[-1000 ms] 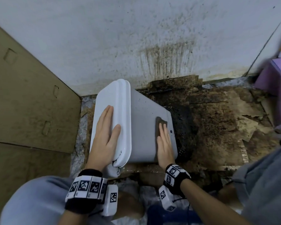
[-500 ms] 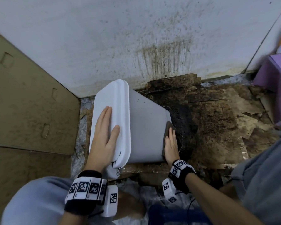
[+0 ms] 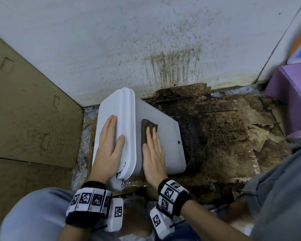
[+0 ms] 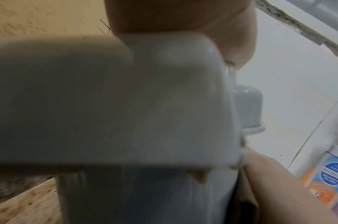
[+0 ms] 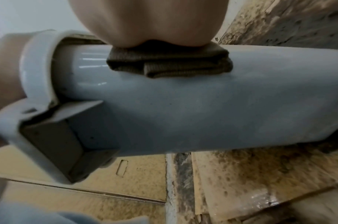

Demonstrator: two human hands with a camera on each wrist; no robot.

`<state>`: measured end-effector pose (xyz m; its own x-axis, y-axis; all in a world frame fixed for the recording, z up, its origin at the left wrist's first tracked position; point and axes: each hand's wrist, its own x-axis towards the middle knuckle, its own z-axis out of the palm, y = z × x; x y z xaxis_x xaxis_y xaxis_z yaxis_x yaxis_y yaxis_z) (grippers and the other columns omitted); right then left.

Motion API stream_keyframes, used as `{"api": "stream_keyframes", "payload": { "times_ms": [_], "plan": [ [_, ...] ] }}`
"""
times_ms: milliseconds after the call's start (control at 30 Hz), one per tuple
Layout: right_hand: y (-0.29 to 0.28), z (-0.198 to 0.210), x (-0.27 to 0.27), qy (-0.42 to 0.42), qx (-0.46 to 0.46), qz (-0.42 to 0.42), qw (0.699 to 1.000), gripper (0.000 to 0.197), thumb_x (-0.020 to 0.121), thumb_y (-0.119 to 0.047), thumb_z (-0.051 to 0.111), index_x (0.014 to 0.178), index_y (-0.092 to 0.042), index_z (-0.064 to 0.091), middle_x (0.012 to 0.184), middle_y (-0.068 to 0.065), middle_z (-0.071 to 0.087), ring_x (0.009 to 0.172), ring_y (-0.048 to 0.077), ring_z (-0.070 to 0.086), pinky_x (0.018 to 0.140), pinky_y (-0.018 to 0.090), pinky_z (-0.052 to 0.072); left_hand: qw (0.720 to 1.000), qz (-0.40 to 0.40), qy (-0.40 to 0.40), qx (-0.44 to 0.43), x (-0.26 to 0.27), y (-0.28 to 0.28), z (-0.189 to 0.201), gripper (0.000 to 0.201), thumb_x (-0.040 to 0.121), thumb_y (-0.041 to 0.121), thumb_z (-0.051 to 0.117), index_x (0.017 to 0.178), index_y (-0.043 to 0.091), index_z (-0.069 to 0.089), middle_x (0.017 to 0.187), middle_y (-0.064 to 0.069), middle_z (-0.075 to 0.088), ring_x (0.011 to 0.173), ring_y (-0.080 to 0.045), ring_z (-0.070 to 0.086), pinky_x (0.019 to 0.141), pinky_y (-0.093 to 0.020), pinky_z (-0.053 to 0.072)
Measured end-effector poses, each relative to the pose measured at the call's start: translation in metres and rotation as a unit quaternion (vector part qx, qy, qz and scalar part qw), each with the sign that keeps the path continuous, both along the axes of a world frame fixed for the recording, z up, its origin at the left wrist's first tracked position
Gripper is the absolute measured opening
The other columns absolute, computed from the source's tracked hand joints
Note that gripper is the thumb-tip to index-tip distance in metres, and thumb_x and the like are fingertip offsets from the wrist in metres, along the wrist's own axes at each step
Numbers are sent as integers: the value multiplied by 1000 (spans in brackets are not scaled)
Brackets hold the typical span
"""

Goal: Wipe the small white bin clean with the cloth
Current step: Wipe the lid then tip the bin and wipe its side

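Head view, centre of the frame: the right hand [image 3: 153, 152] lies flat with straight fingers [image 3: 150, 134] pressing a folded cloth [image 3: 147, 126] onto the upturned side of the small white bin [image 3: 165, 138]. Nothing is gripped; the palm and fingers simply bear down. Just left of it, the left hand [image 3: 109, 146] is spread flat on the bin's lid [image 3: 118, 108], fingers straight and together, thumb out toward the lid's raised edge. Both wrists wear black bands with white checker-marked blocks.

The cloth sits under the right fingertips, near the lid's rim, its far edge showing beyond them. In the right wrist view it [image 5: 170, 60] is a thick brown ribbed fabric folded into layers, squashed beneath the heel of the hand.

The bin lies on its side on the floor [image 3: 233, 136], lid toward the left of the frame, base toward the right. Its plastic is smooth and glossy, with rounded corners. Beneath it is stained, torn brown cardboard; a spattered white wall [image 3: 129, 40] rises behind.
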<state>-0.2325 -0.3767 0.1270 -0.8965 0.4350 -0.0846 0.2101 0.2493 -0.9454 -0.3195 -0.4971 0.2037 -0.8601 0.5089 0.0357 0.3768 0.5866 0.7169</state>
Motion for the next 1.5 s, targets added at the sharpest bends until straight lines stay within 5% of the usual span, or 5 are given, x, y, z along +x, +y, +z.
{"api": "stream_keyframes", "payload": {
  "times_ms": [233, 700, 1100, 1367, 1500],
  "plan": [
    [23, -36, 11, 43, 29, -4, 999, 55, 106, -40, 22, 160, -34, 15, 169, -14, 7, 153, -1, 5, 123, 20, 4, 1000, -2, 7, 2, 4, 3, 3, 58, 109, 35, 42, 162, 26, 21, 168, 16, 17, 154, 3, 11, 123, -14, 9],
    [63, -104, 22, -198, -93, -117, 969, 54, 110, -26, 25, 161, -26, 8, 170, 4, 1, 156, 17, 2, 126, 34, -1, 1000, 8, -6, 21, 2, 2, 2, 61, 105, 42, 42, 161, 28, 24, 167, 18, 19, 153, 3, 14, 128, -41, 16],
    [8, -10, -10, 5, 1, 12, 1000, 60, 99, -48, 9, 158, -42, -2, 168, -15, -11, 152, -3, -10, 123, 24, -6, 1000, 6, 5, 12, -1, -2, -1, 61, 105, 39, 39, 162, 25, 22, 168, 16, 19, 153, 4, 13, 126, -26, 12],
    [26, -11, -1, 41, 64, 74, 994, 55, 107, -34, 14, 161, -32, 2, 168, -15, -6, 153, 0, -7, 124, 25, -2, 1000, 3, 15, 8, -1, -1, -1, 59, 107, 35, 42, 162, 24, 24, 168, 15, 20, 153, 5, 14, 122, -11, 10],
    [38, -35, 4, 5, 60, 66, 996, 55, 107, -30, 16, 159, -42, 0, 167, -23, -6, 152, -5, -4, 125, 32, 3, 1000, 8, 3, 11, 1, -1, 2, 62, 104, 42, 40, 162, 27, 24, 167, 19, 19, 152, 7, 13, 124, -23, 12]
  ]
}}
